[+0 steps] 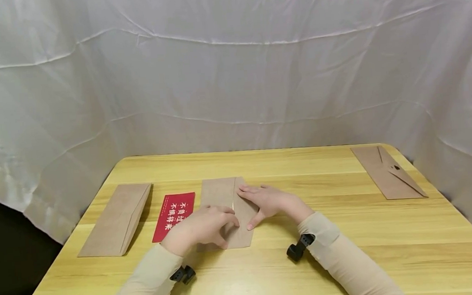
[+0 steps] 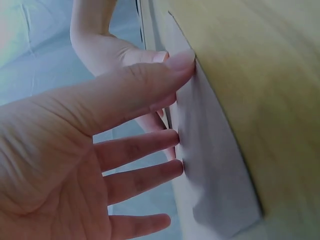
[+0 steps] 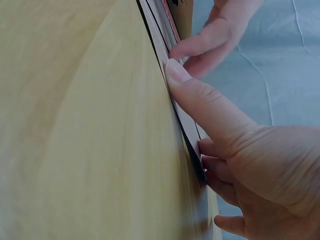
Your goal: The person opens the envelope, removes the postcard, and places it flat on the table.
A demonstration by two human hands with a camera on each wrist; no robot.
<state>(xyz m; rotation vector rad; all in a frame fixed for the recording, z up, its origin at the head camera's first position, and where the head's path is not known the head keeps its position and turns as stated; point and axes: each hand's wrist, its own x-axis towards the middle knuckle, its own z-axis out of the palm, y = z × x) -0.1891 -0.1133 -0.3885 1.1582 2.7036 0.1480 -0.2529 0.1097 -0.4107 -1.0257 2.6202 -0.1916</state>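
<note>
The desk [image 1: 286,272] carries the middle envelope [image 1: 218,192] near its centre. The left hand [image 1: 202,226], fingers spread, touches the envelope; the right hand [image 1: 270,203], also spread, rests on its right side. The red card [image 1: 175,212] lies left, partly hidden by the left hand.

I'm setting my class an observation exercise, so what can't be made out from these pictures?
- Head view, red card: near right corner, covered by the left grip; small print by its left edge, too small to read.
- Head view, middle brown envelope: parts beneath the left grip and right grip.
- Head view, far-right brown envelope: dark mark, too small to identify.
- Left wrist view: part of the right grip, behind the left thumb.
</note>
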